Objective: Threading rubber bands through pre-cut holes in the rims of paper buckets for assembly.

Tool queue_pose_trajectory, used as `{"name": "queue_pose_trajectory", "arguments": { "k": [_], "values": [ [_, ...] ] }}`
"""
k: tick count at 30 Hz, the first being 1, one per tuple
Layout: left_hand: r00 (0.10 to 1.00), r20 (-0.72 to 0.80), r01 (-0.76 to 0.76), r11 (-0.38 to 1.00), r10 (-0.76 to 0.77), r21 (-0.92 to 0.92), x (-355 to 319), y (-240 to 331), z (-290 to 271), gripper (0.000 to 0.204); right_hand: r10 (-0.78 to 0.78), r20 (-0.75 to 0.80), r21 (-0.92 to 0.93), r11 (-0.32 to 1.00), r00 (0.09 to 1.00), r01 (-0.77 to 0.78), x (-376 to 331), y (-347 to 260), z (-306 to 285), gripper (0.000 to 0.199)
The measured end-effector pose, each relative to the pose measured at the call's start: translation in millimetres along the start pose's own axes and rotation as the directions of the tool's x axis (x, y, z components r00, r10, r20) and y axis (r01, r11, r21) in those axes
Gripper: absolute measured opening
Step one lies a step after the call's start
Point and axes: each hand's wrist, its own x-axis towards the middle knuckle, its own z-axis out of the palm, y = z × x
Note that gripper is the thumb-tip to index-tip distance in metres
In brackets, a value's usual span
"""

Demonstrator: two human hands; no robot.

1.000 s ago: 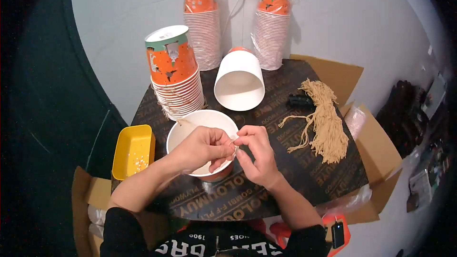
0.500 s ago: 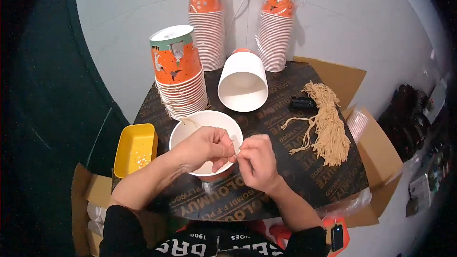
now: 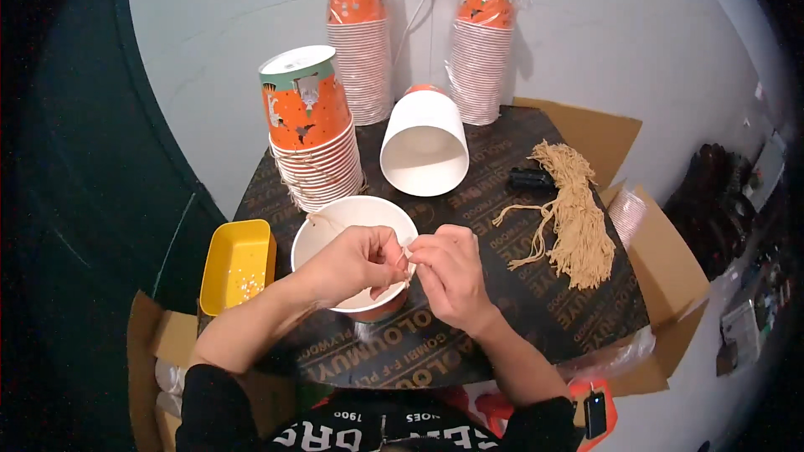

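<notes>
A paper bucket (image 3: 311, 244), white inside, stands upright at the near middle of the table. A thin beige string (image 3: 328, 223) runs into it from its far left rim. My left hand (image 3: 366, 261) reaches over the bucket with its fingertips pinched at the right rim. There my right hand (image 3: 453, 278) meets it from outside, fingers closed too. A short length of string shows between the fingertips; its end and any knot are hidden. Right of my hands lies a bundle of cut beige strings (image 3: 578, 218).
At the left stand stacked orange-and-green buckets (image 3: 308, 109) with strings, and a yellow bin (image 3: 239, 264) holding small white bits. Behind are a bucket on its side (image 3: 425, 146) and two plastic-wrapped stacks (image 3: 360, 59). A black object (image 3: 531, 178) touches the string bundle. A cardboard box (image 3: 662, 259) stands right.
My right hand has moved slightly left and up, closer against the left fingertips. More string shows between the fingers. The bucket sits slightly further left in view.
</notes>
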Motion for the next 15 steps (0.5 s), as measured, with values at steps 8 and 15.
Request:
{"name": "queue_pose_trajectory", "arguments": {
  "k": [8,15],
  "values": [
    [0.976,-0.153,-0.095,0.933,0.156,0.346,-3,-15,5,0.015,0.031,0.033,0.002,1.000,0.999,-0.031,-2,-1,6,0.014],
    [0.822,0.023,-0.301,0.399,0.569,0.866,-6,-7,19,0.019,0.067,0.027,0.002,0.998,0.997,-0.067,-1,-3,7,0.013]
  ]
}}
